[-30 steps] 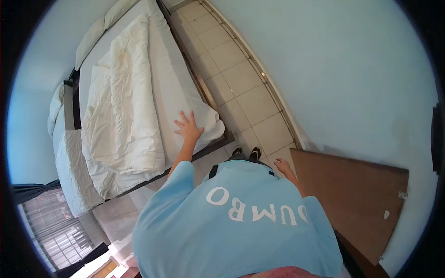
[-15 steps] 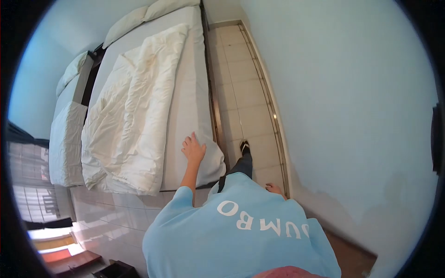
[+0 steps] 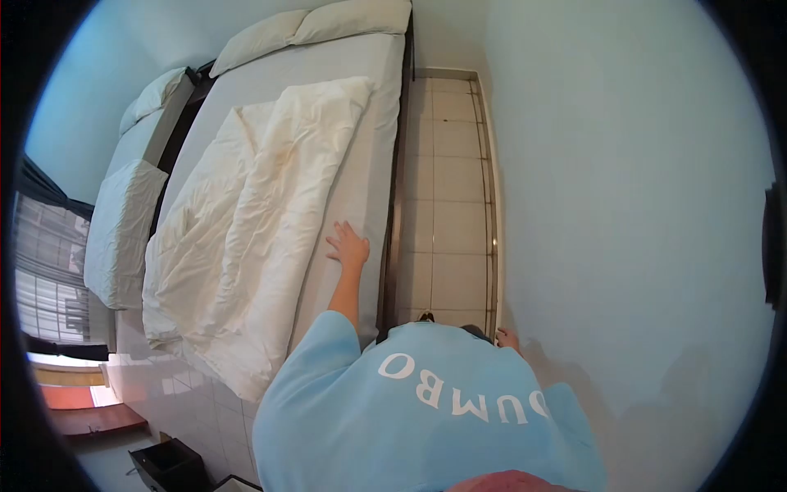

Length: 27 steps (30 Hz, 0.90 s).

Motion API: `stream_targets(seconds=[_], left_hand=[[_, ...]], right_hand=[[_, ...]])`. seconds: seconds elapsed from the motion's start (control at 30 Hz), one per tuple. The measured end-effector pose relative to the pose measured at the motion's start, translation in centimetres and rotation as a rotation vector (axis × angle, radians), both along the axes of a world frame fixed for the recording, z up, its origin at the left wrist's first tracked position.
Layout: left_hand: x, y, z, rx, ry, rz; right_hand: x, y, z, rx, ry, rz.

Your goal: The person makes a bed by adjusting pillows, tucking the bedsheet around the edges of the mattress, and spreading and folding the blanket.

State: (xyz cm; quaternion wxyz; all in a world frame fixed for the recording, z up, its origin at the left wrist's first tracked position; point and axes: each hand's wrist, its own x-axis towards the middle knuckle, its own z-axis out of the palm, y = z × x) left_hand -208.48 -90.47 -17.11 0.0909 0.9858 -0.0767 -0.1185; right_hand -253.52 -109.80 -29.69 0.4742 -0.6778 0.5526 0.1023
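Observation:
My left hand (image 3: 349, 244) is open, fingers spread, over the white fitted sheet (image 3: 370, 139) near the right edge of the large bed. Whether the palm touches the sheet I cannot tell. Just left of that hand lies a rumpled white duvet (image 3: 266, 213), partly folded over itself and hanging past the foot of the bed. My right hand (image 3: 507, 338) hangs low beside my body, close to the wall. Its visible fingers look loosely open with nothing in them, though my blue shirt hides part of it.
A narrow tiled aisle (image 3: 447, 230) runs between the bed frame and the pale wall (image 3: 607, 205). Pillows (image 3: 352, 22) lie at the bed's head. A smaller bed with a folded white duvet (image 3: 125, 234) stands at left, near a curtained window. A dark open box (image 3: 168, 466) sits lower left.
I have moved forward into the aisle alongside the bed. My left hand stays open and is now farther along the mattress, closer to the duvet's edge. The duvet's shape looks much the same.

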Motion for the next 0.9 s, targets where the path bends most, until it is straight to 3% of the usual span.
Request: stream_targets(seconds=[0.07, 0.2, 0.33, 0.53, 0.63, 0.8, 0.9], left_hand=[[2.1, -1.8, 0.6, 0.015, 0.023, 0.083], [3.7, -3.8, 0.9, 0.105, -0.014, 0.161], [3.5, -3.9, -0.1, 0.183, -0.051, 0.193], [5.9, -6.0, 0.7, 0.12, 0.058, 0.356], [9.5, -8.5, 0.2, 0.052, 0.078, 0.396], [15.2, -14.4, 0.1, 0.016, 0.049, 0.409], [18.6, -17.4, -0.4, -0.001, 0.025, 0.394]], right_hand=[[4.4, -1.3, 4.0, 0.0, -0.04, 0.024], [6.6, -7.5, -7.4, 0.018, -0.049, 0.324], [12.1, -14.9, -10.1, -0.027, 0.012, 0.524], [22.7, -28.9, -8.3, -0.149, 0.021, 0.667], [29.9, -34.9, -2.6, -0.088, 0.014, 0.664], [40.8, -42.7, -7.3, -0.1, -0.015, 0.774], [50.0, -43.0, -4.1, -0.037, -0.003, 0.78]])
